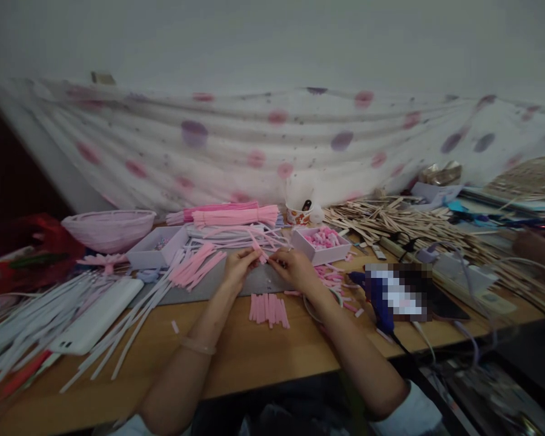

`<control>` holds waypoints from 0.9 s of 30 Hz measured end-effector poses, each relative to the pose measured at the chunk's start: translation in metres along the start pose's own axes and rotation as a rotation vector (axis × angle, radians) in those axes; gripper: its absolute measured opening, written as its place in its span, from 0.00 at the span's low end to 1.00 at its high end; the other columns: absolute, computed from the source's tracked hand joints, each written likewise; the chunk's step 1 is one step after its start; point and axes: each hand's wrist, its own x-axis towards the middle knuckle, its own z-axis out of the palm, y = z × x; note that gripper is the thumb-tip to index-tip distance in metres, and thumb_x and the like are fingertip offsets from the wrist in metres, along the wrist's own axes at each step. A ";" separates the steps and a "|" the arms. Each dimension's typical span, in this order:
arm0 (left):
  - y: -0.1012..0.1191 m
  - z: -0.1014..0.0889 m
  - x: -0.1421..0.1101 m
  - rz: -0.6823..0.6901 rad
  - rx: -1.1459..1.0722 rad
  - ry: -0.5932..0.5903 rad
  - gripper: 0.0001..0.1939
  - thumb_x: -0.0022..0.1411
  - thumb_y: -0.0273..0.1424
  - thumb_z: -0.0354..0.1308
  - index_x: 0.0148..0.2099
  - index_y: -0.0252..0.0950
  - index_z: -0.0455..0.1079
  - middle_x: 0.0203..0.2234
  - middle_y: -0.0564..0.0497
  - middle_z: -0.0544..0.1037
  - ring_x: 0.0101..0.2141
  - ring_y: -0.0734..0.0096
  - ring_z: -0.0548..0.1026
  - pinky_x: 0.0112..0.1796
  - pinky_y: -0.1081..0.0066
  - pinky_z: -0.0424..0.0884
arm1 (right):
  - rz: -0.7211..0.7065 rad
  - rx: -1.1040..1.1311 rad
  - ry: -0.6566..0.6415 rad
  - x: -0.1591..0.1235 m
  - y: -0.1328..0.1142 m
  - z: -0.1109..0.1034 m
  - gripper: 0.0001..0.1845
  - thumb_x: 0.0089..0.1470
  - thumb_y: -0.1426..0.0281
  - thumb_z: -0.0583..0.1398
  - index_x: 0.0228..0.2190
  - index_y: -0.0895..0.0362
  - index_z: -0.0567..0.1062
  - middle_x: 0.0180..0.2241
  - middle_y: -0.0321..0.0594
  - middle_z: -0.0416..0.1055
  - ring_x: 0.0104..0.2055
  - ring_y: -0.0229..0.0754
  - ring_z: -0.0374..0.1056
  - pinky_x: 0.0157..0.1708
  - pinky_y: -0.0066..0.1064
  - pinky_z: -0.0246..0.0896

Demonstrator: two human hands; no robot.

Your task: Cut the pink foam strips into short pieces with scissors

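Left hand (240, 266) pinches pink strip (257, 245), mid-frame.
It looks light, soft, bendable; best pinched near end. Right hand (296, 266): grip I cannot tell.

The small piece (260, 253) I hold is pink, and so are the row of short strips (269, 310) near me on the brown tabletop (236, 348) and the longer bundle (195, 266) to the left. My mat (266, 284) is grey. On the left I see white strips (27, 321), a white phone (97, 318) and a pale pink basket (109, 236); on the right, pink and white bits (324, 238), a blue tool (381, 309) and tan sticks (390, 218). Far off, my white cloth (236, 139) is patterned with pink and purple dots below a grey wall (272, 42).
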 end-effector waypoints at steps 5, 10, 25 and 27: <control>-0.001 0.000 0.000 -0.058 -0.032 0.015 0.15 0.30 0.35 0.71 0.23 0.33 0.74 0.19 0.52 0.75 0.21 0.79 0.69 0.26 0.77 0.64 | -0.086 -0.062 -0.008 0.000 -0.001 0.001 0.07 0.54 0.75 0.57 0.29 0.60 0.76 0.28 0.41 0.72 0.32 0.39 0.66 0.32 0.27 0.54; -0.001 0.000 0.000 -0.051 -0.054 0.024 0.15 0.29 0.33 0.71 0.23 0.32 0.75 0.20 0.52 0.76 0.23 0.79 0.70 0.28 0.76 0.65 | -0.145 -0.088 -0.050 0.000 0.002 0.004 0.08 0.55 0.75 0.55 0.30 0.60 0.75 0.28 0.42 0.71 0.33 0.39 0.66 0.34 0.27 0.55; -0.002 -0.008 0.002 0.061 0.241 -0.124 0.11 0.39 0.35 0.67 0.24 0.33 0.75 0.21 0.53 0.76 0.24 0.75 0.70 0.29 0.75 0.64 | -0.021 -0.110 -0.133 0.001 0.006 0.004 0.07 0.53 0.68 0.61 0.28 0.58 0.78 0.28 0.42 0.75 0.33 0.40 0.68 0.34 0.29 0.57; -0.005 -0.012 0.005 0.144 0.380 -0.133 0.11 0.39 0.36 0.67 0.25 0.33 0.75 0.22 0.52 0.77 0.25 0.73 0.71 0.30 0.74 0.64 | 0.088 -0.012 -0.059 0.001 0.007 0.005 0.08 0.53 0.67 0.60 0.30 0.58 0.78 0.28 0.41 0.75 0.31 0.38 0.67 0.31 0.27 0.56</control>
